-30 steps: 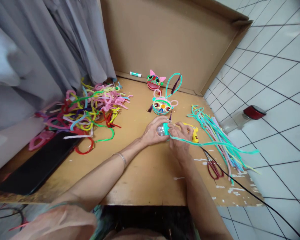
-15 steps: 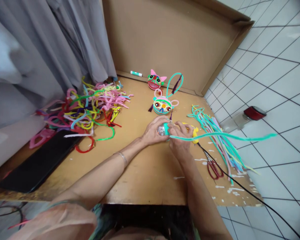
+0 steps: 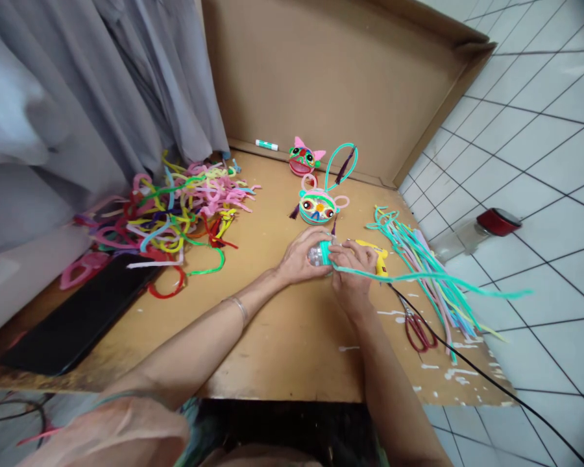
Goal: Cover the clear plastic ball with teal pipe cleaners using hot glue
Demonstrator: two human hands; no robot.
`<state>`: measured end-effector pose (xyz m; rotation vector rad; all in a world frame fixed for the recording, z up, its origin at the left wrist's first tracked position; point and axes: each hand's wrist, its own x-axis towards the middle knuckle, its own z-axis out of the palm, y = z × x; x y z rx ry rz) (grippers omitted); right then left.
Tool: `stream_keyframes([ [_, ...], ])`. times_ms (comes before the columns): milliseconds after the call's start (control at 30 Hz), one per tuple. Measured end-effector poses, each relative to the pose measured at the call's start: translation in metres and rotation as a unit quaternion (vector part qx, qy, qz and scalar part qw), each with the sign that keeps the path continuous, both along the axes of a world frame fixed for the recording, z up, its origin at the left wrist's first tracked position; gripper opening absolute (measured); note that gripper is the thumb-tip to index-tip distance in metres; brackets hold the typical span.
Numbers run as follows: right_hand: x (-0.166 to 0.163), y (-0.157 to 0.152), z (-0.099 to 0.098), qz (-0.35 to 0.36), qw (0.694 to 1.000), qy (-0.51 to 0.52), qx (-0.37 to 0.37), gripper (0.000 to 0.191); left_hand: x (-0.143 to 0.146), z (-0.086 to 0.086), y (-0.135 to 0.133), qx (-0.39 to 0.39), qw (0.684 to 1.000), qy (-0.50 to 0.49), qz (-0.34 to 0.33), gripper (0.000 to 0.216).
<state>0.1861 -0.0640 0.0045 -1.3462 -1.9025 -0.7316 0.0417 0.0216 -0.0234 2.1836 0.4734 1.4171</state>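
Near the middle of the table my left hand (image 3: 299,258) is wrapped round a small clear plastic ball (image 3: 315,254) with turquoise strips wound about it. My right hand (image 3: 354,267) presses a turquoise pipe cleaner (image 3: 418,276) against the right side of the ball, its fingers bent and closed. The pipe cleaner's long free end sticks out to the right, over the table edge. Just behind my hands sits a finished-looking animal face (image 3: 316,206) with pink ring ears and a turquoise loop. Beside my right hand lies a yellow glue gun (image 3: 380,259), partly hidden.
A tangle of coloured pipe cleaners (image 3: 189,207) and a black flat slab (image 3: 78,318) lie at left. Red-handled scissors (image 3: 420,332), a bundle of straight pipe cleaners (image 3: 431,279) and a black cord (image 3: 486,376) are at right. A pink-eared face (image 3: 302,162) and glue stick (image 3: 267,144) stand behind.
The free end of the turquoise pipe cleaner has dropped lower on the right. My right fingers have shifted slightly at the ball; my left hand keeps its hold.
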Motion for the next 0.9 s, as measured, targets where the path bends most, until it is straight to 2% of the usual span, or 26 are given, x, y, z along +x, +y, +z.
stream_keyframes([
  [133,-0.0010,-0.0004,0.0016,0.005,1.000,0.009,-0.004,0.020,0.0001,-0.0015,0.0017,0.010,1.000,-0.004,-0.002,0.050],
  [333,-0.0055,0.0006,0.0040,0.022,0.998,0.034,0.041,0.018,0.0006,-0.0037,0.0025,0.011,1.000,-0.010,-0.003,0.051],
  [567,-0.0019,-0.0004,0.0043,-0.002,1.000,0.008,-0.011,0.020,0.0012,-0.0043,0.0021,0.011,1.000,-0.005,0.001,0.052],
  [900,-0.0047,-0.0011,0.0058,0.000,1.000,0.012,-0.002,0.020,0.0005,-0.0045,0.0016,0.023,1.000,-0.002,-0.002,0.048],
])
